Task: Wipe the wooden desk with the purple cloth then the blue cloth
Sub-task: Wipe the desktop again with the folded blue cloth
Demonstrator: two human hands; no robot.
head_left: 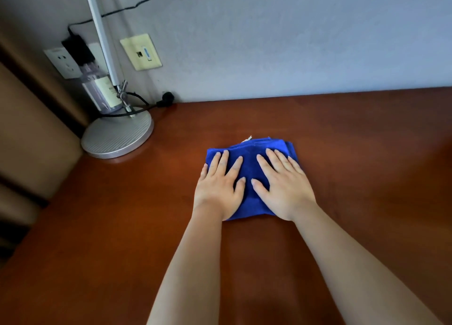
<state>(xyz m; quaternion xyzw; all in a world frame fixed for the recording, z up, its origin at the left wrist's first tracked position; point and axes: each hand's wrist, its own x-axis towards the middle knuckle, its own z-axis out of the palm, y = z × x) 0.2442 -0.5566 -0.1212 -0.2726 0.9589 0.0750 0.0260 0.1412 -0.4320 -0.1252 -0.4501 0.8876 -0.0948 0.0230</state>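
From the head view, the left hand (218, 188) and right hand (283, 186) lie side by side, palms down with fingers straight and spread, pressing flat on the folded blue cloth (249, 168). The cloth lies under both hands on the wooden table (354, 153). Well off to the left of the left hand, a lamp base (117, 136) stands on the table near the wall (293, 43), a clear bottle (102, 90) just behind it.
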